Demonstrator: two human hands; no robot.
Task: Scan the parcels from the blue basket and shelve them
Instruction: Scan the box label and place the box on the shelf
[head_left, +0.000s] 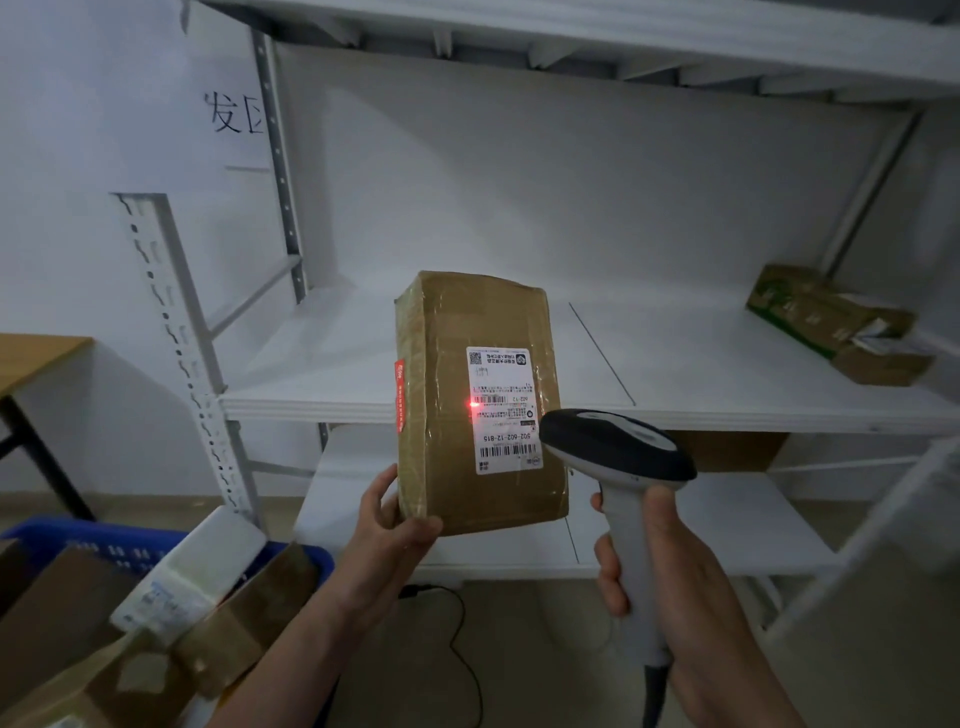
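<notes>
My left hand (390, 530) grips the bottom left corner of a brown taped cardboard parcel (447, 374), held upright in front of the white shelf (727, 374). Its white shipping label (503, 410) faces me, with a red scanner dot on its left edge. My right hand (670, 577) holds the handle of a white and black barcode scanner (618, 447), whose head points at the label from the right. The blue basket (104, 545) sits at the lower left with several parcels inside, among them a white padded one (187, 571).
Two cardboard parcels (831, 322) lie at the right end of the middle shelf board. A lower shelf board (701, 525) runs below. A black cable (467, 639) curls on the floor. A wooden table (31, 358) stands at the left.
</notes>
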